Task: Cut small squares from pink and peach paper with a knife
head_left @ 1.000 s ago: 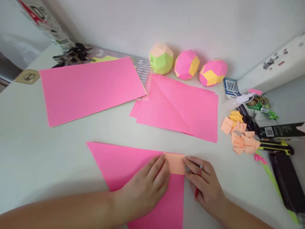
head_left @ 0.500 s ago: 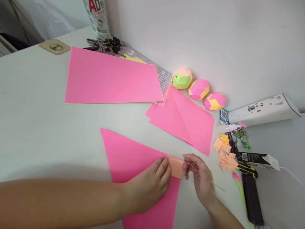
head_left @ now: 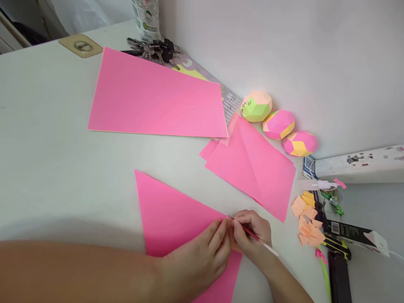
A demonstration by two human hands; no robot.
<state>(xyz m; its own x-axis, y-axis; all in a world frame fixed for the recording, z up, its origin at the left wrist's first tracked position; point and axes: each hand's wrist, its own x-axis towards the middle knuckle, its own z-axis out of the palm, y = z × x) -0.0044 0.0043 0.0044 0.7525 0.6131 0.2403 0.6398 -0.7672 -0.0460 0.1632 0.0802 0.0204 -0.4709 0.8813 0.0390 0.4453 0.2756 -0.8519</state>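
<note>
My left hand [head_left: 205, 254] presses its closed fingers down on a small orange paper piece [head_left: 234, 243] lying along the edge of a pink sheet of paper [head_left: 167, 219]. Most of the orange piece is hidden under both hands. Pinched in my right hand [head_left: 254, 235] is a thin red pen [head_left: 252, 235] with a clear rear end. Its tip rests at the pink sheet's upper edge, right beside my left fingertips. The lower part of the pink sheet lies beneath my left hand and forearm.
Behind lie a large pink sheet [head_left: 158, 101] and a stack of creased pink sheets [head_left: 252, 168]. Several things line the wall: keys [head_left: 158, 50], faceted paper balls [head_left: 278, 124], a white box [head_left: 362, 164]. Orange paper scraps [head_left: 309, 227] and a black case [head_left: 339, 277] are at right.
My right hand has moved left with the pen, bringing its tip to the sheet's edge beside my left fingers and covering more orange paper. The camera view has shifted slightly.
</note>
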